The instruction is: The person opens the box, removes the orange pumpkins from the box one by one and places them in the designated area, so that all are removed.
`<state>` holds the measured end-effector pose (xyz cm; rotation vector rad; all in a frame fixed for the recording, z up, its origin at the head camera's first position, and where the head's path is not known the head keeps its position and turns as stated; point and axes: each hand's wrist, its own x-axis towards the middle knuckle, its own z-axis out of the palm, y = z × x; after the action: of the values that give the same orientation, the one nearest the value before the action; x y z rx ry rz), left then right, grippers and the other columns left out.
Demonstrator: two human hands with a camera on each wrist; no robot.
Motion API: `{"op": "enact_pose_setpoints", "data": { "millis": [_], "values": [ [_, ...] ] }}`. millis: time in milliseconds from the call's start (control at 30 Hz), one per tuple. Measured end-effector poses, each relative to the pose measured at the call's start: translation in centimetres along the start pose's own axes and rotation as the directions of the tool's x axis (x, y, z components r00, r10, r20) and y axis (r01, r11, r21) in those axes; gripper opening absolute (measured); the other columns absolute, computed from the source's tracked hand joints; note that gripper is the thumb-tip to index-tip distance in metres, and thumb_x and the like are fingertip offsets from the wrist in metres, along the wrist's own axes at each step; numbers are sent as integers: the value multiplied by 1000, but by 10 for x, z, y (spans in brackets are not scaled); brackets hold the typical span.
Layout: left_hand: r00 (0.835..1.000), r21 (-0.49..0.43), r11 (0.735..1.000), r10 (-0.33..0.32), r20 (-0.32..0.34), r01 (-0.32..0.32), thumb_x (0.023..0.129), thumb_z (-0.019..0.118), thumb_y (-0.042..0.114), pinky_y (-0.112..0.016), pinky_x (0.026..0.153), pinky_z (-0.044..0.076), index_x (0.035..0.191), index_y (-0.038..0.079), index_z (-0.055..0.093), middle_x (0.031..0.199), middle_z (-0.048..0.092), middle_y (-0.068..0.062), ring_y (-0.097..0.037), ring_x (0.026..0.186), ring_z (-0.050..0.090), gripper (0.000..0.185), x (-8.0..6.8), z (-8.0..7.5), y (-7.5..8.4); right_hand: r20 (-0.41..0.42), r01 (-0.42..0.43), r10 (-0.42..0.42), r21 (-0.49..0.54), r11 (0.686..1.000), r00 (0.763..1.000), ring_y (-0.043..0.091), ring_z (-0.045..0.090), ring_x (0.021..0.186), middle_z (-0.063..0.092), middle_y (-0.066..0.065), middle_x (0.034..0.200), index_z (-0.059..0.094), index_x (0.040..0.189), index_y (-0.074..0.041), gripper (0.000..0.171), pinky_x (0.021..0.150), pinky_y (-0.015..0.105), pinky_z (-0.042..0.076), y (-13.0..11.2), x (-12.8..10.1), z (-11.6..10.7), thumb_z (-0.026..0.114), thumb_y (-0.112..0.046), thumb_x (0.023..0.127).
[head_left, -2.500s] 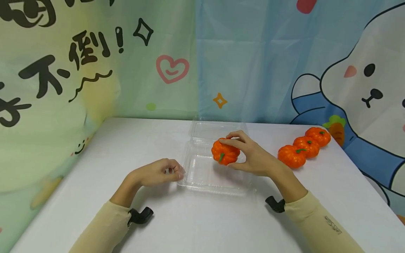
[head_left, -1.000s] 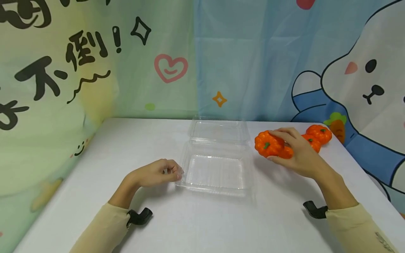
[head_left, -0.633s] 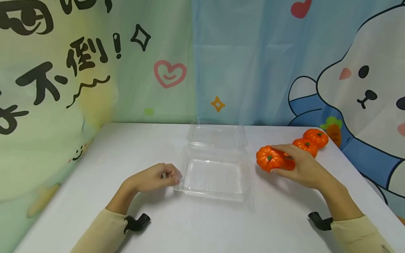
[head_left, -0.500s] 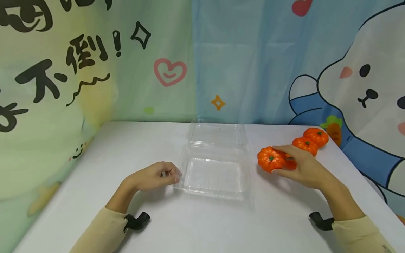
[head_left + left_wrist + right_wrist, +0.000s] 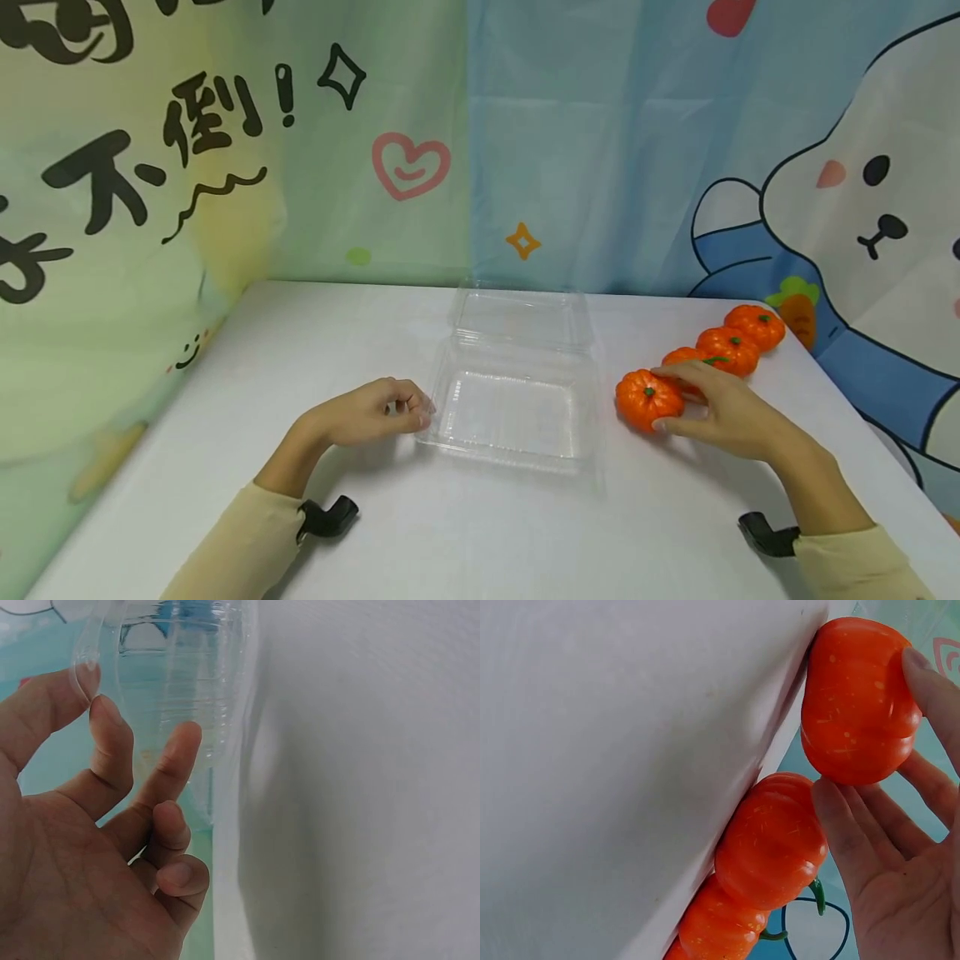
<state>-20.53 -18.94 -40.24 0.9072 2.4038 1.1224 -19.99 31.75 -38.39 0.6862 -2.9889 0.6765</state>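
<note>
In the head view my right hand [image 5: 723,408] grips a small orange pumpkin [image 5: 647,402] from its right side, low at the tabletop. The right wrist view shows thumb and fingers at the same pumpkin [image 5: 859,701], with another pumpkin [image 5: 769,840] close beside the fingertips. On the left, my left hand [image 5: 375,411] pinches the left edge of a clear plastic clamshell box [image 5: 427,440]. That box lies with its lid [image 5: 521,312] folded back. Seen from the left wrist, thumb and forefinger meet at the thin box rim [image 5: 86,664]; the other fingers are partly bent.
Behind the gripped pumpkin, a diagonal row of pumpkins [image 5: 727,350] runs toward the back right corner; the nearest is partly hidden by my right hand. A white table [image 5: 480,533] carries everything. A printed curtain [image 5: 547,150] hangs behind it.
My right hand has carried the pumpkin from over the box out to the right, then down and nearer to me, in front of the row. The left hand stays at the box edge.
</note>
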Motion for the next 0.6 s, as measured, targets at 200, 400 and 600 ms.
{"op": "enact_pose_setpoints", "data": {
  "millis": [200,400,600],
  "values": [
    [1000,-4,1000,0,-3,0,101,61,26,-39,93,43,86,12,67,122,71,-3,-20,114,59,22,1,1,-2,-1,-7,7,-9,1000,1000,42,59,125,60,21,140,59,141,-8,72,103,66,43,3,-2,-1,82,-48,85],
    [1000,7,1000,-8,-19,8,104,58,29,-39,94,45,89,12,67,121,72,0,-19,114,59,24,0,1,-3,4,-7,7,-18,1000,1000,42,59,124,59,22,140,57,141,-5,71,103,64,44,3,-3,-1,81,-46,87],
    [990,31,996,-77,-116,81,106,55,34,-38,89,43,94,14,67,118,72,0,-20,103,54,26,-2,-5,-3,-45,45,-46,-42,998,998,40,58,122,61,19,134,58,140,-6,64,99,66,46,-5,7,-6,81,-37,89]
  ]
}}
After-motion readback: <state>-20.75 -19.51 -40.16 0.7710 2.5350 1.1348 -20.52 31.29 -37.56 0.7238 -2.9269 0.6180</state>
